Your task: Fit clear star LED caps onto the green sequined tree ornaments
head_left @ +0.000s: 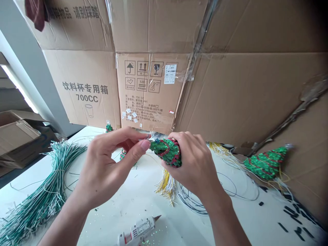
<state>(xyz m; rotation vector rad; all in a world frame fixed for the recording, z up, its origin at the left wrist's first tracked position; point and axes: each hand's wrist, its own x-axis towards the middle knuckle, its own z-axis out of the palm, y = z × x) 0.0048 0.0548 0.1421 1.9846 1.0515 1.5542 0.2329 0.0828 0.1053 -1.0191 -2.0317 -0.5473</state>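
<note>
Light, somewhat soft glitter Christmas-tree cone (166, 153), best held round its body, as by the right hand's (196, 167) curled fingers (179, 138), the left hand's (107, 167) fingertips (145, 145) pinching a thin wire (148, 136) above it.

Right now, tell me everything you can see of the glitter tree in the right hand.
The small cone-shaped tree ornament is coated in green glitter and wound with a red glittery garland. It is tilted, its narrow top pointing toward the left hand, whose fingertips pinch something thin beside that top; a small bluish bead shows there. The right hand wraps its wide end. It is held above the white table, in front of a cardboard carton.
</note>
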